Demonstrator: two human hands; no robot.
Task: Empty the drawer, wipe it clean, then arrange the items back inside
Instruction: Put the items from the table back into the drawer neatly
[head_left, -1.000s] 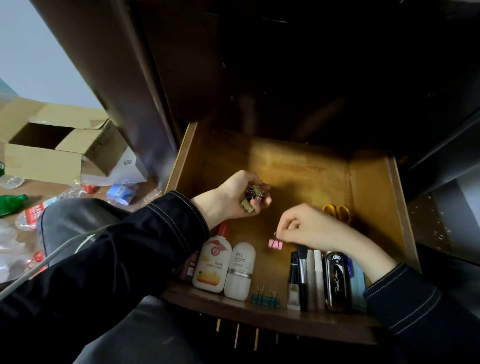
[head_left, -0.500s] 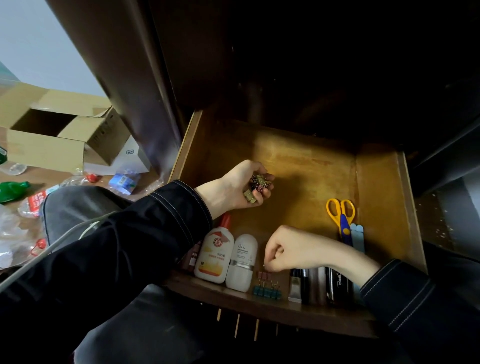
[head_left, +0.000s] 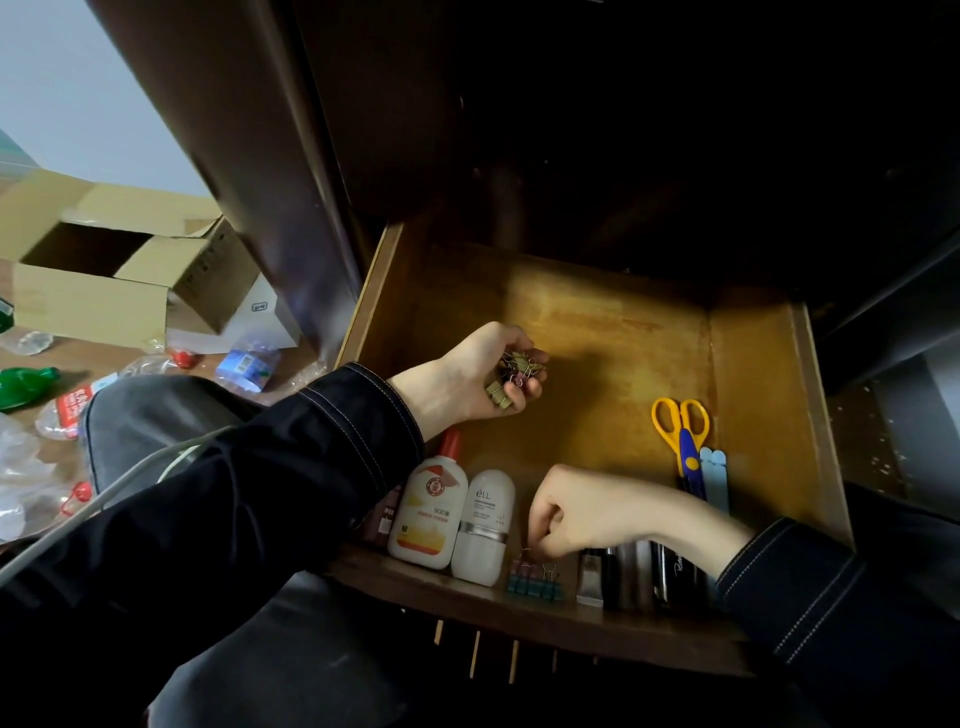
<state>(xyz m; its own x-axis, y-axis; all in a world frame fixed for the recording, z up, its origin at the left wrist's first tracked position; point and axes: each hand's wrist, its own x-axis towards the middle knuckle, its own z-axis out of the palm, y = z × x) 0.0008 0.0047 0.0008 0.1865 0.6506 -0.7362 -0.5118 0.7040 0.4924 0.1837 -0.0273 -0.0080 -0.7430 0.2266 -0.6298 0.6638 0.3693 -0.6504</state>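
Head view, reading left to right: the left hand (head_left: 467, 374), at about 10 o'clock in the drawer (head_left: 753, 364), is cupped round a bunch of gold binder clips (head_left: 511, 374). The right hand (head_left: 576, 512), at 6 o'clock, is curled and pinches a pink clip (head_left: 521, 567) beside the blue clips (head_left: 540, 584) along the front wall. I judge these clips light, stiff and springy, apt to slip when loose, so I'd take each by its wire loops.

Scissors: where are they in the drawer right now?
Head view: the yellow-handled scissors lie flat on the drawer floor near its right wall, handles toward the back, beside the pale blue sticks, just beyond the wrist of the right hand.
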